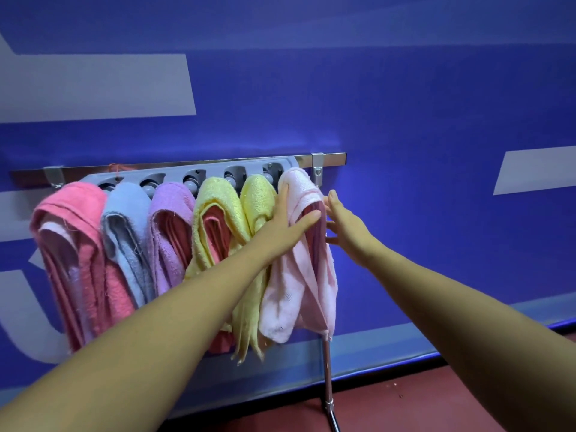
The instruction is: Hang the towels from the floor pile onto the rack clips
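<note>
A grey clip rack (174,177) on a metal rail (330,159) carries several hanging towels: pink (78,244), blue (127,232), purple (170,232), two yellow ones (218,213) (257,198) and a pale pink towel (296,275) at the right end. My left hand (285,226) lies flat with straight fingers against the pale pink towel's front. My right hand (344,227) is spread just to the towel's right edge, fingertips near or touching it. The clips behind the towel tops are mostly hidden. No floor pile is in view.
The rack stands against a blue wall (405,104) with pale lettering. A metal stand leg (328,378) drops below the pale pink towel to the dark red floor (436,400). A blue baseboard runs along the wall's foot.
</note>
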The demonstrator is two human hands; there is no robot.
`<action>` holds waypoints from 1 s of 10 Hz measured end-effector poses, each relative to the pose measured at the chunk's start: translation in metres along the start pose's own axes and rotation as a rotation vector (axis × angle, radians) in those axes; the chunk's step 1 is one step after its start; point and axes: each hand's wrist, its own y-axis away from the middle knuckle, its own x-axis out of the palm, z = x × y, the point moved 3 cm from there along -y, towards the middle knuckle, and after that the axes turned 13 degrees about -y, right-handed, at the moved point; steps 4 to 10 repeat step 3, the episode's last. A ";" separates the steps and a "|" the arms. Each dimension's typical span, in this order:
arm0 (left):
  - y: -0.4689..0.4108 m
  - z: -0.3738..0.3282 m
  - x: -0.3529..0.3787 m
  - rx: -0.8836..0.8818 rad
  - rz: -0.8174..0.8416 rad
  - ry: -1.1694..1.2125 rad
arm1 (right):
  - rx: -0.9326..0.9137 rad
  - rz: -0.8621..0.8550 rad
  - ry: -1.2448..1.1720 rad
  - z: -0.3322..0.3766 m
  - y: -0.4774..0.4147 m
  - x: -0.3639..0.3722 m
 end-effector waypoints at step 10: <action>0.056 0.026 0.001 -0.064 0.234 0.044 | 0.030 -0.097 0.294 -0.002 0.036 -0.003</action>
